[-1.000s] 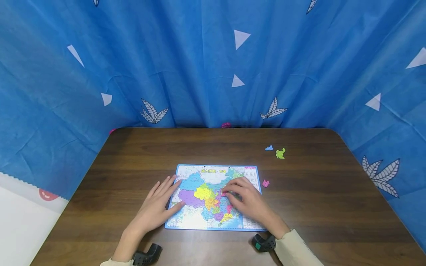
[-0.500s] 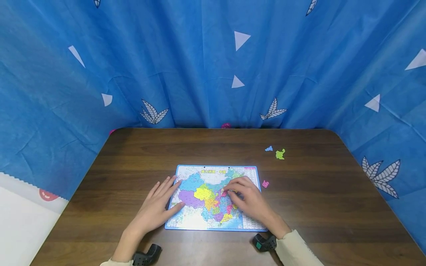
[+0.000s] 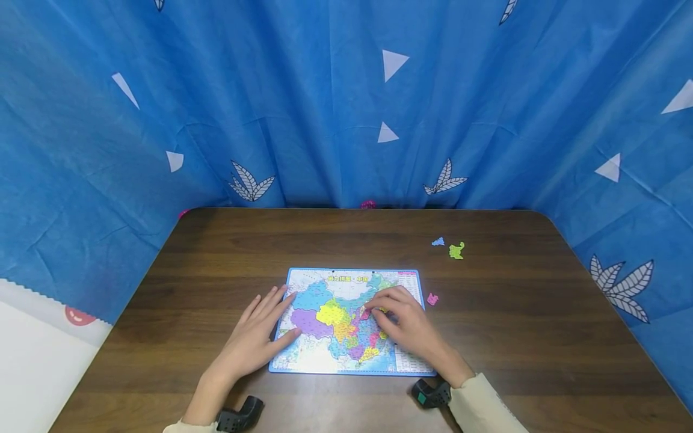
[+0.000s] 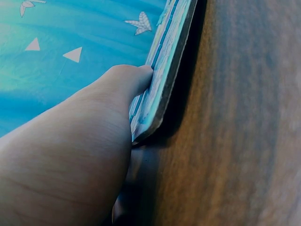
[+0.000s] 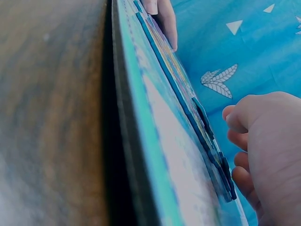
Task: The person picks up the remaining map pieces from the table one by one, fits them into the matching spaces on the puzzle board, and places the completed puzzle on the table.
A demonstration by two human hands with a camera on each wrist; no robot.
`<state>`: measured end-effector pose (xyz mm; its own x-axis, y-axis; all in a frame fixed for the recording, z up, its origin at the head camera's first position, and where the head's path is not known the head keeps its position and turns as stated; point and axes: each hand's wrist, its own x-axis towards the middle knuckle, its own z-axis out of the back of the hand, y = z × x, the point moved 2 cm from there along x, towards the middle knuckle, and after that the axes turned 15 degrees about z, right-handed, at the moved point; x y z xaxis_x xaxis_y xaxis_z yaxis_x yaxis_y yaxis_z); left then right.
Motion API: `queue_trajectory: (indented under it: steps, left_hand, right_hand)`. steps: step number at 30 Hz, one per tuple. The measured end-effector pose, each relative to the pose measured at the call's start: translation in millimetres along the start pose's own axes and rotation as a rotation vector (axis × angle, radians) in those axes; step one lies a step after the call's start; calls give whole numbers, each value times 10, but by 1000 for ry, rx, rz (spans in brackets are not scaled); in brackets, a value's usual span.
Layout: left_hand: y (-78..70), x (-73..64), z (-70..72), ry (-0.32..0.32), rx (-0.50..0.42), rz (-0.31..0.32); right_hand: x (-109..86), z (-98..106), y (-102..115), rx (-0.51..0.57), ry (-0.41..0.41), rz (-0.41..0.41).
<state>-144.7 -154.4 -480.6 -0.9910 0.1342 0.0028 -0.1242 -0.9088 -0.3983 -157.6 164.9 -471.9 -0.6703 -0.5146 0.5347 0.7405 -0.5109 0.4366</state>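
Note:
A map puzzle board with a blue rim and many coloured pieces lies flat on the table. My left hand rests over its left edge with fingers spread and straight; in the left wrist view the thumb lies on the board's face. Above the right half of the board, my right hand has its fingers bent, with thumb and index finger pinching a small pink puzzle piece at the map's middle right. The hand covers part of the map's east. In the right wrist view the fingertips' grip is hidden.
Three loose pieces lie on the brown table: a pink piece just right of the board, a green piece and a blue piece farther back. A blue curtain hangs behind the table.
My right hand has shifted slightly to the right, and the pink piece under its fingertips has turned a little. The left hand and the loose pieces have stayed in place.

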Motion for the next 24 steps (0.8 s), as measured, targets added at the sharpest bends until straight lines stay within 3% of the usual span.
queue_trajectory:
  steps: [6, 16, 24]
  left_hand:
    - [0, 4, -1, 29, -10, 20]
    - [-9, 13, 6, 1, 2, -2]
    - [-6, 26, 30, 17, 13, -5]
  right_hand:
    - [-7, -3, -11, 0, 9, -5]
    - [-11, -14, -12, 8, 21, 23]
    - [5, -18, -9, 1, 56, 36]
